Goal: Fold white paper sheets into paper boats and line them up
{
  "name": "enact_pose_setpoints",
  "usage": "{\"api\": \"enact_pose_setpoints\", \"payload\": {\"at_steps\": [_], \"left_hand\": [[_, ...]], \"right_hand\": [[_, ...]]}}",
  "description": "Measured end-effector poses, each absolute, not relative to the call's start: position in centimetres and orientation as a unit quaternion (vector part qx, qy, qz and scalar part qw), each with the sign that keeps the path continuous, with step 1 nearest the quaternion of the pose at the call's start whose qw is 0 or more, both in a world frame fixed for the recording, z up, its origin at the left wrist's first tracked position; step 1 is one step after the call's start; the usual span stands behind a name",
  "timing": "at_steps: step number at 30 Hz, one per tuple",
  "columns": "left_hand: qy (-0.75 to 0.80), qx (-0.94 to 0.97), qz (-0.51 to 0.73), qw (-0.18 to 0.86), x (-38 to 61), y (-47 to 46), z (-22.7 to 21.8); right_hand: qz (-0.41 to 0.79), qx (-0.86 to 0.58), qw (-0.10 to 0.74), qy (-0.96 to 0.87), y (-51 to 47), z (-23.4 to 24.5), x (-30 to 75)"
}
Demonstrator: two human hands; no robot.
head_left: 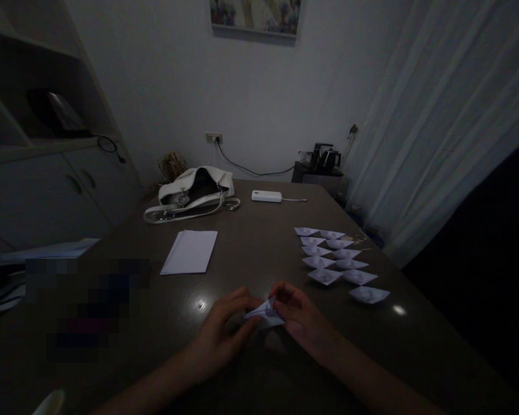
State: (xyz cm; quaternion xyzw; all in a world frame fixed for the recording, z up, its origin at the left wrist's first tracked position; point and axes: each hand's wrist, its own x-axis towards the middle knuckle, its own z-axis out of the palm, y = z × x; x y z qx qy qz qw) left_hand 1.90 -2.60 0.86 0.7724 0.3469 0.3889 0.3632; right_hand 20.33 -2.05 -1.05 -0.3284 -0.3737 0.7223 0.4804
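Between my two hands, just over the near part of the dark table (251, 219), is a small folded paper boat (266, 314). My left hand (225, 325) pinches its left end between thumb and fingers. On the other end, the thumb and fingers of my right hand (303, 323) are closed. To the right of my hands stand several finished white paper boats (325, 276), set out in two rough columns, with one boat (369, 295) nearest to me. Ahead and to the left lies a stack of white paper sheets (190, 252).
A white handbag (199, 190) with its strap lies at the far left of the table. Near the far edge is a white power bank (266, 196) with a short cable. A coffee maker (324, 157) stands beyond the table, beside a pale curtain (398, 127). A blurred-out patch covers the left side.
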Motion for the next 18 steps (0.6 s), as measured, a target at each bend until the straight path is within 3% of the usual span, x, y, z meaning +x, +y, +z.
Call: {"api": "enact_pose_setpoints", "payload": {"at_steps": [10, 18], "left_hand": [[0.302, 0.644, 0.377, 0.593, 2.5, -2.7, 0.5], [0.334, 0.568, 0.376, 0.651, 2.8, -2.3, -0.5]], "right_hand": [[0.736, -0.336, 0.439, -0.391, -2.2, -0.5, 20.0], [0.751, -0.333, 0.431, -0.373, -2.2, -1.2, 20.1]]}}
